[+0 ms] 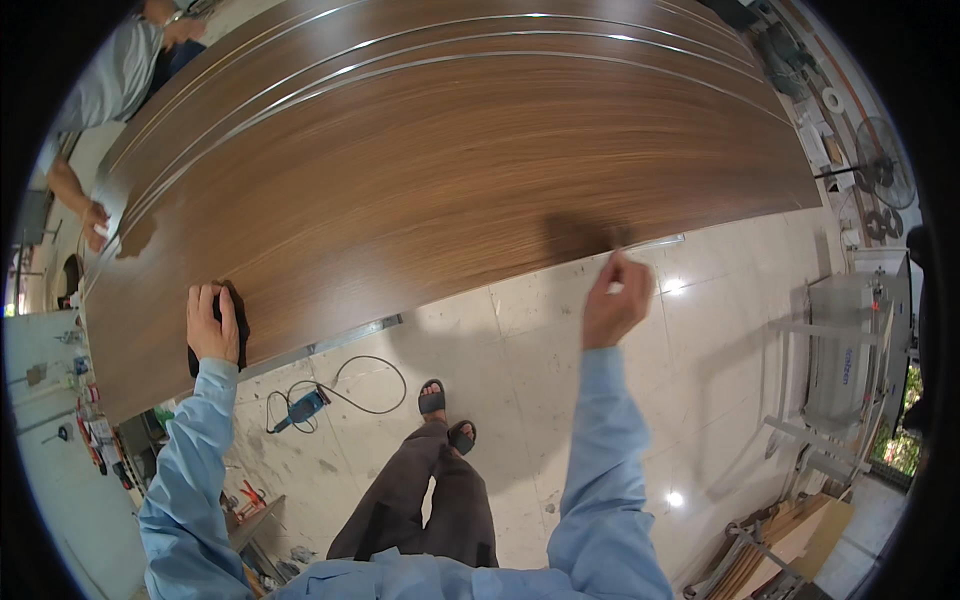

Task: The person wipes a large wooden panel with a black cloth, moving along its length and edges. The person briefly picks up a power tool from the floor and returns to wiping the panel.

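A large brown wood-grain panel [440,150] with thin silver inlay lines spans the view, lying flat above the floor. My left hand [211,322] presses a dark cloth [237,322] flat onto the panel's near edge at the left. My right hand [616,296] is raised at the panel's near edge further right, fingers pinched together on something small and pale that I cannot make out.
Another person's hand [95,222] rests on the panel's far left end. A blue power tool [301,408] with a black cable lies on the tiled floor below the panel. A white machine [850,350] stands at the right, with stacked boards [790,545] near it.
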A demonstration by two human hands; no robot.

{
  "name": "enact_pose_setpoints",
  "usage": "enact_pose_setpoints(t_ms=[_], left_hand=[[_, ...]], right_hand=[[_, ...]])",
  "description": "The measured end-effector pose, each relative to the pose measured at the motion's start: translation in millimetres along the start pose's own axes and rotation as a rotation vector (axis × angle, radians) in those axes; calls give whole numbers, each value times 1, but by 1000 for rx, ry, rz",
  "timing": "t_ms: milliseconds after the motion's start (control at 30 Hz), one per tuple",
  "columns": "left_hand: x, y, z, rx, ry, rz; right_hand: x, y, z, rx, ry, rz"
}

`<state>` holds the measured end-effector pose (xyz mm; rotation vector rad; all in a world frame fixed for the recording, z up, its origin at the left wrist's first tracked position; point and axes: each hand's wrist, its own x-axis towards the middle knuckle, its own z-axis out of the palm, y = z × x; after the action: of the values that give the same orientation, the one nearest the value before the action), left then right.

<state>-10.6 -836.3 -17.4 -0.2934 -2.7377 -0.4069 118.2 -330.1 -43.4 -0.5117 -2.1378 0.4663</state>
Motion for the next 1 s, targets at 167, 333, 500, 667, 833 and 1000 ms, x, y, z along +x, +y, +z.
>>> enact_pose_setpoints(t_ms=[167, 333, 500, 667, 833, 1000], left_hand=[[-6, 10, -1, 55, 20, -9], [-21, 27, -3, 40, 41, -9], [-23, 30, -4, -18, 73, -1], [-22, 29, -4, 22, 63, -2], [-24, 27, -3, 20, 65, -4], [-25, 28, -3, 34, 57, -8]], right_hand=[[-91, -84, 12, 346, -289, -151], [-6, -36, -11, -79, -211, -211], [15, -10, -11, -219, -258, -284], [-38, -67, -7, 37, -410, -437], [37, -13, -17, -190, -130, -199], [-35, -69, 6, -79, -411, -429]])
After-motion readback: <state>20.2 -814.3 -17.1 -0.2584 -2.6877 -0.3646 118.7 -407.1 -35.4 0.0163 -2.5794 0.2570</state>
